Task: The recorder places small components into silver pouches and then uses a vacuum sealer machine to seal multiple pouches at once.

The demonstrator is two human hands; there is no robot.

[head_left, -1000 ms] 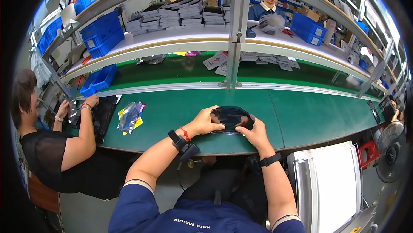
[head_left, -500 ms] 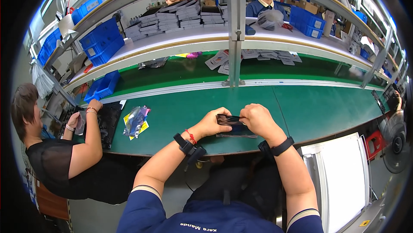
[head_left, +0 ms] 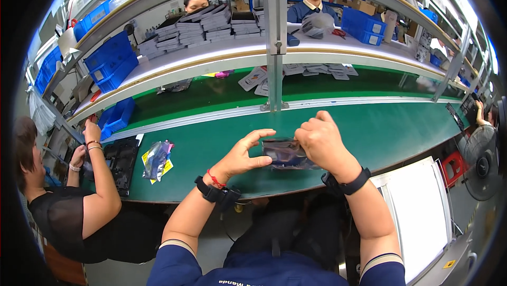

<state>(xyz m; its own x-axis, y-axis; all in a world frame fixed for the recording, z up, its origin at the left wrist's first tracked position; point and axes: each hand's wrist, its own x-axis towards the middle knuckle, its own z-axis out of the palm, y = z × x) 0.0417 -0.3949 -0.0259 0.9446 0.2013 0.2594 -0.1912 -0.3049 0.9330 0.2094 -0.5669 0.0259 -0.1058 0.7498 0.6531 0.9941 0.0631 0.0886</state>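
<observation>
A dark, shiny, see-through plastic bag [head_left: 287, 154] lies on the green bench in front of me; I cannot make out what is inside. My right hand [head_left: 326, 142] is closed in a pinch at the bag's upper right side, its fingertips partly hidden by the knuckles. At the bag's left end, my left hand [head_left: 242, 154] is open, fingers stretched and thumb apart. The left thumb tip reaches the bag's left edge. Farther left, another clear plastic bag [head_left: 156, 160] rests on a yellow sheet.
At the left, a co-worker [head_left: 68, 196] works beside a black panel [head_left: 122, 162]. A blue bin [head_left: 117, 115] sits behind it. A metal upright [head_left: 275, 43] carries shelves with stacked grey trays [head_left: 216, 25]. Flat grey pieces [head_left: 319, 69] lie under the shelf. A fan [head_left: 481, 167] stands right.
My left hand has loosened its hold on the bag and its fingers have spread. My right hand stays pinched at the right side. The co-worker's hands have shifted left, off the black panel.
</observation>
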